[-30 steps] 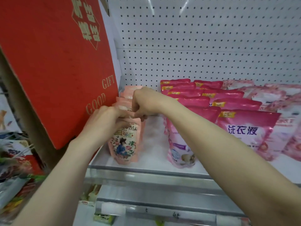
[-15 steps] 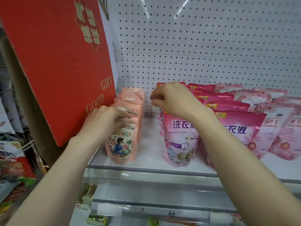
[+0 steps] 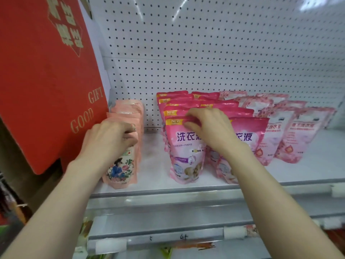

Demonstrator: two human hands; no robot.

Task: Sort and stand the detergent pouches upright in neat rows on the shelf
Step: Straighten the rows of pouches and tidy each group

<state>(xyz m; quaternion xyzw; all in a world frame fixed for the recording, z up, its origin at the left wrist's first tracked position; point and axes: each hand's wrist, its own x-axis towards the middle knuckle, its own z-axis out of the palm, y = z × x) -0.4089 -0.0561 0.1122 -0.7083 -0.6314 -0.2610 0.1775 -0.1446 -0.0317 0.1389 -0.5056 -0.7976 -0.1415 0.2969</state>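
The white pegboard (image 3: 205,53) filled the space beyond both hands. The big red gift box (image 3: 43,81) leaned in just outside the left hand (image 3: 106,139), close to its knuckles. Under both wrists ran the shelf (image 3: 153,165), with a bare strip of it showing between the two hands. Beyond the right hand (image 3: 211,128) the magenta pouches (image 3: 214,107) stood in two files running back toward the pegboard. Farther to that hand's outer side were the pale pink pouches (image 3: 295,139), upright but leaning and less evenly lined. Behind the left hand the peach pouches (image 3: 128,113) made one tight file.

The left hand was clamped over the top of the front peach pouch (image 3: 121,169), fingers curled down on its seal. The right hand had its fingers bent onto the top edge of the front magenta pouch (image 3: 184,152). Its thumb was hidden, so this read as a grip on the seal rather than a flat press.

Both gripped pouches stood near the shelf's front lip, below the wrists. They looked soft and bottom-heavy, so a tug toward the body could have tipped either over the lip. A hard push away could have toppled the file behind it. The right forearm lay across the front of the neighbouring magenta file, and drawing back carelessly might have dragged that pouch askew. The box crowded the left hand and could have been knocked.
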